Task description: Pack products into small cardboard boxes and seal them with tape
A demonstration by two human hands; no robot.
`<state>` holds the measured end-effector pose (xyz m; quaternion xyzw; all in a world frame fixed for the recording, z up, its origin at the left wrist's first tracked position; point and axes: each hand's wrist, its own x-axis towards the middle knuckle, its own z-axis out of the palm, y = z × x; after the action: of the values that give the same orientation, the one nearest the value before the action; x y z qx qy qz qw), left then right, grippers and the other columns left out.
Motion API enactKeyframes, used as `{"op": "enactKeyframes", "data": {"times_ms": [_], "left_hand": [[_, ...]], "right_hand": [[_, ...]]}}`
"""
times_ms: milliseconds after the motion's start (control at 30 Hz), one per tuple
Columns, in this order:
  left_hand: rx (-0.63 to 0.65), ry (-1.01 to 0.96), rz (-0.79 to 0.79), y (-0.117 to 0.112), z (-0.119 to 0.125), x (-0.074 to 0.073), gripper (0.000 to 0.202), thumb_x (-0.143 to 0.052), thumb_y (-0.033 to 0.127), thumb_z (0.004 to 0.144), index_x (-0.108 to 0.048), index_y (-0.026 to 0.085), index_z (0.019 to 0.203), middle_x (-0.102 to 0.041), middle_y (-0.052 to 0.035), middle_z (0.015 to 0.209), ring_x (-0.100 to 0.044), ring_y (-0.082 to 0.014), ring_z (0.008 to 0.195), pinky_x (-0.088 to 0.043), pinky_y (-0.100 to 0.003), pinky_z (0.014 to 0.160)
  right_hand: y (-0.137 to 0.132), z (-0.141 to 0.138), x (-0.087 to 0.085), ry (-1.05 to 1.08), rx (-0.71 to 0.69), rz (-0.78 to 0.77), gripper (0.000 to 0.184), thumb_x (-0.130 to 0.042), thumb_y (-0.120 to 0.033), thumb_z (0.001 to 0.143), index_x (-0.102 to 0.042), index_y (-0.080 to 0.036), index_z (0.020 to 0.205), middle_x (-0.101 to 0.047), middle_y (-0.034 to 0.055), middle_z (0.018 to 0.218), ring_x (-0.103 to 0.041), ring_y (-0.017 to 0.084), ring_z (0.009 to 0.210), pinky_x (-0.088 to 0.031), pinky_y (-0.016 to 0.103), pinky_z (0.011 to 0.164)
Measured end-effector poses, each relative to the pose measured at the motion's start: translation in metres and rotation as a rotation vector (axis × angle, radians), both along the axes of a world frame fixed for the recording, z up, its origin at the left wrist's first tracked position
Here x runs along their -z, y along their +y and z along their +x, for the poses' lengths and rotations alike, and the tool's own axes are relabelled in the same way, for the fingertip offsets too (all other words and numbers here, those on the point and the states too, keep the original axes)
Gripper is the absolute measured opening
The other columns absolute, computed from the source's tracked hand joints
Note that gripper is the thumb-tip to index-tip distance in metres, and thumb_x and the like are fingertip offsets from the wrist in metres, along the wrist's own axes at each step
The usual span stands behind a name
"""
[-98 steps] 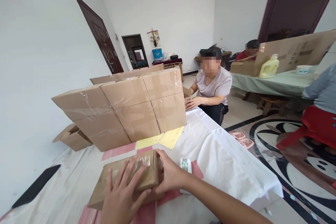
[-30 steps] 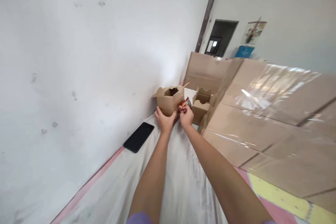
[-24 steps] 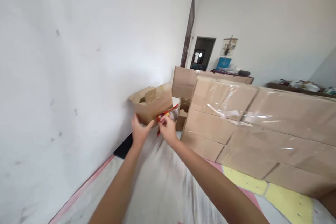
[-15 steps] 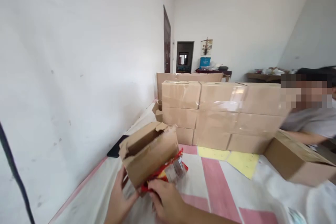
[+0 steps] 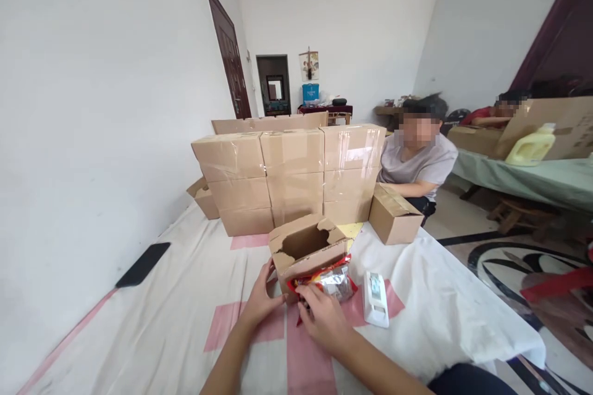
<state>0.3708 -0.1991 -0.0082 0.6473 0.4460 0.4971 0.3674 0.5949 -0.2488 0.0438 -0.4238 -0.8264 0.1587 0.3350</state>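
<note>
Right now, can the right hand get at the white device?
Probably yes: the way to the white device looks free, but the right hand would first need to release the red packet.

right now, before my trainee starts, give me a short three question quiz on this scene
1. What is the right grip holding?
2. True or false: the box nearest the left grip has its top closed.
3. From the wearer's view, where does the white device lie: a) left of the right grip, b) right of it, c) inside that box?

Key: 1. A red and silver packet. 2. False, its top has a wide opening. 3. b.
</note>
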Motion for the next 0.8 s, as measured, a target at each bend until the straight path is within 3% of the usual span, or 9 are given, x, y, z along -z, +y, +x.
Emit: {"op": "enactKeyframes", "data": {"times_ms": [133,233,333,433,533,600,700,800], "left_hand": [[-0.002,0.031,-0.049,-0.009,-0.010,0.007,0.102,-0.082,0.051,0.072,-0.032,0.023,0.156,-0.045,-0.0182,0.154,-0.042,-0.0398,0.144,-0.043,-0.053,0.114],[-0.004,0.035,-0.074,-0.012,-0.013,0.006,0.100,-0.081,0.052,0.072,-0.033,0.020,0.154,-0.046,-0.0193,0.152,-0.045,-0.0396,0.142,-0.043,-0.051,0.114],[-0.044,0.092,-0.070,-0.011,-0.014,0.008,0.101,-0.081,0.052,0.072,-0.031,0.018,0.153,-0.045,-0.0202,0.152,-0.044,-0.0398,0.143,-0.040,-0.052,0.116],[-0.040,0.148,-0.053,-0.007,-0.016,0.012,0.095,-0.079,0.050,0.074,-0.033,0.019,0.150,-0.048,-0.0194,0.149,-0.044,-0.0396,0.143,-0.040,-0.053,0.117],[-0.019,0.157,-0.045,-0.004,-0.017,0.011,0.091,-0.080,0.048,0.073,-0.036,0.021,0.148,-0.050,-0.0178,0.147,-0.047,-0.0400,0.141,-0.041,-0.053,0.116],[-0.018,0.154,-0.052,-0.005,-0.016,0.007,0.091,-0.082,0.046,0.071,-0.038,0.021,0.147,-0.052,-0.0171,0.146,-0.048,-0.0405,0.139,-0.042,-0.054,0.115],[0.002,0.140,-0.045,-0.010,-0.012,-0.001,0.089,-0.082,0.043,0.071,-0.040,0.019,0.146,-0.054,-0.0179,0.144,-0.050,-0.0396,0.138,-0.042,-0.053,0.115],[0.007,0.108,-0.040,-0.013,-0.009,-0.005,0.086,-0.080,0.043,0.072,-0.043,0.019,0.145,-0.056,-0.0174,0.141,-0.053,-0.0370,0.135,-0.044,-0.052,0.113]], "right_hand": [[0.006,0.024,-0.033,-0.127,0.112,0.148,0.027,-0.053,-0.023,0.093,-0.063,-0.018,0.118,-0.063,0.0134,0.118,-0.058,0.031,0.111,-0.049,0.046,0.095],[0.013,0.042,-0.052,-0.269,0.066,0.124,0.034,-0.066,-0.028,0.087,-0.064,-0.018,0.120,-0.063,0.0121,0.121,-0.054,0.032,0.116,-0.044,0.048,0.103],[0.013,0.051,-0.056,-0.432,-0.026,0.034,0.034,-0.069,-0.038,0.088,-0.067,-0.016,0.115,-0.067,0.0117,0.116,-0.057,0.030,0.109,-0.047,0.045,0.097],[0.011,0.052,-0.048,-0.543,-0.095,-0.023,0.050,-0.079,-0.051,0.079,-0.069,-0.016,0.112,-0.071,0.0113,0.108,-0.056,0.033,0.110,-0.047,0.046,0.096],[0.010,0.050,-0.041,-0.585,-0.077,0.051,0.037,-0.078,-0.031,0.080,-0.070,-0.015,0.112,-0.073,0.0117,0.106,-0.059,0.032,0.109,-0.043,0.048,0.102],[0.009,0.050,-0.046,-0.591,-0.082,0.086,0.028,-0.071,-0.016,0.081,-0.071,-0.015,0.108,-0.075,0.0121,0.101,-0.064,0.029,0.099,-0.046,0.045,0.096],[0.000,0.056,-0.072,-0.481,-0.178,0.005,0.016,-0.072,-0.020,0.083,-0.072,-0.018,0.100,-0.076,0.0090,0.093,-0.068,0.026,0.086,-0.050,0.037,0.082],[-0.013,0.067,-0.113,-0.196,-0.414,-0.201,0.016,-0.071,-0.036,0.089,-0.073,-0.021,0.096,-0.076,0.0033,0.093,-0.070,0.022,0.083,-0.053,0.031,0.078]]}}
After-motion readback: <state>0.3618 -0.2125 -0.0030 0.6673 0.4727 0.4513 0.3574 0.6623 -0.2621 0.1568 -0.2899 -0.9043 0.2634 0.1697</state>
